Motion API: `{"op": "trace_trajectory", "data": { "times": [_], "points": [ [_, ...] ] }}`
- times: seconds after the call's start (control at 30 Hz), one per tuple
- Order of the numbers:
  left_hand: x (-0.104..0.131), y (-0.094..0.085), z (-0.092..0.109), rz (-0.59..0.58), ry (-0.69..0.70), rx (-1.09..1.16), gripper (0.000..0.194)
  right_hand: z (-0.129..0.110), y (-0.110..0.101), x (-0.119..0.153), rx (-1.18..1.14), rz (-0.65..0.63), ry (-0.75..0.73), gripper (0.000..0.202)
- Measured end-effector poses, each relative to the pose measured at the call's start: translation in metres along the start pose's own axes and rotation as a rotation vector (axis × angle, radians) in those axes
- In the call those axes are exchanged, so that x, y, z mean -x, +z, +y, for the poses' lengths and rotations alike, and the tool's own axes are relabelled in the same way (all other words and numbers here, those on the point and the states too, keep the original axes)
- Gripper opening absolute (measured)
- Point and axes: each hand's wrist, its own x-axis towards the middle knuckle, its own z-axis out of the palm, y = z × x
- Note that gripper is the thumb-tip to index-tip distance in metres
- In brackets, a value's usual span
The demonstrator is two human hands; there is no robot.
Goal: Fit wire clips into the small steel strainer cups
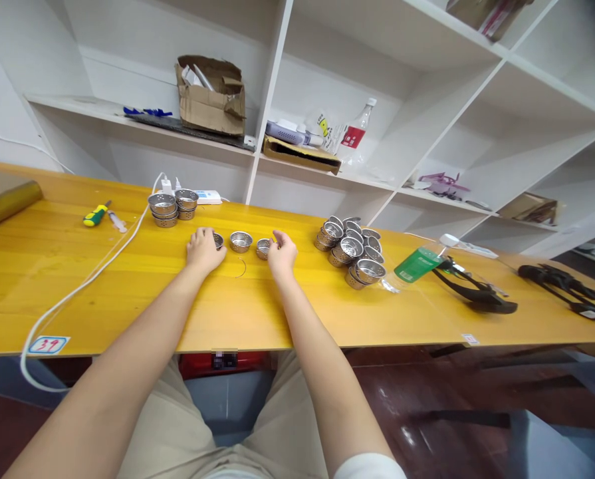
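Three small perforated metal cups stand in a row on the yellow wooden table. My left hand [203,251] is closed around the left cup [219,240] and covers most of it. Between my hands, the middle cup [240,241] stands upright and untouched. At the right end of the row, my right hand [282,253] grips the side of another cup [262,249], with part of its rim hidden by the fingers. Stacks of the same cups [163,205] sit beyond my left hand. A larger cluster of stacked cups [351,249] lies to the right of my right hand.
A white cable [85,283] crosses the left of the table [237,313], near a green-yellow screwdriver [96,214]. Farther right are a bottle of green liquid [419,263] and black gear [476,293]. White shelves [322,73] with a torn cardboard box [211,100] rise behind.
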Motion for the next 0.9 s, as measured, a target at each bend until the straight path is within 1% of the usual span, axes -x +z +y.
{"op": "trace_trajectory", "data": {
  "times": [0.07, 0.1, 0.17, 0.2, 0.27, 0.33, 0.4, 0.47, 0.53, 0.6, 0.67, 0.73, 0.83, 0.9],
  "points": [
    [0.002, -0.003, 0.003, 0.047, 0.045, 0.001, 0.06, -0.001, 0.001, 0.0, -0.061, -0.005, 0.042, 0.033],
    [0.004, -0.006, 0.005, 0.083, 0.097, 0.015, 0.062, -0.002, 0.002, 0.001, -0.105, -0.006, 0.044, 0.034],
    [0.009, -0.012, 0.014, 0.138, 0.259, 0.088, 0.058, -0.008, 0.004, 0.007, -0.225, -0.009, -0.001, 0.037],
    [0.013, -0.015, 0.019, 0.143, 0.352, 0.147, 0.053, -0.012, 0.005, 0.012, -0.296, -0.021, -0.046, 0.038],
    [0.02, -0.019, 0.031, 0.093, 0.509, 0.28, 0.042, -0.024, 0.005, 0.025, -0.44, -0.07, -0.155, 0.04],
    [0.026, -0.017, 0.041, 0.016, 0.568, 0.431, 0.037, -0.039, 0.005, 0.041, -0.547, -0.13, -0.232, 0.039],
    [0.029, -0.011, 0.047, -0.078, 0.531, 0.596, 0.04, -0.054, 0.007, 0.056, -0.64, -0.183, -0.249, 0.038],
    [0.03, -0.003, 0.05, -0.175, 0.441, 0.762, 0.049, -0.065, 0.01, 0.066, -0.742, -0.232, -0.207, 0.037],
    [0.029, 0.003, 0.05, -0.237, 0.338, 0.911, 0.052, -0.071, 0.015, 0.07, -0.838, -0.255, -0.111, 0.037],
    [0.027, 0.008, 0.049, -0.234, 0.259, 1.009, 0.049, -0.072, 0.019, 0.068, -0.915, -0.264, 0.011, 0.037],
    [0.025, 0.009, 0.048, -0.213, 0.23, 1.028, 0.044, -0.071, 0.022, 0.064, -0.977, -0.278, 0.113, 0.035],
    [0.025, 0.009, 0.046, -0.201, 0.224, 0.984, 0.04, -0.068, 0.022, 0.059, -1.02, -0.296, 0.185, 0.033],
    [0.027, 0.006, 0.044, -0.182, 0.248, 0.883, 0.039, -0.066, 0.02, 0.053, -1.04, -0.305, 0.253, 0.031],
    [0.028, 0.005, 0.043, -0.176, 0.285, 0.829, 0.042, -0.066, 0.018, 0.051, -1.043, -0.304, 0.27, 0.031]
  ]
}}
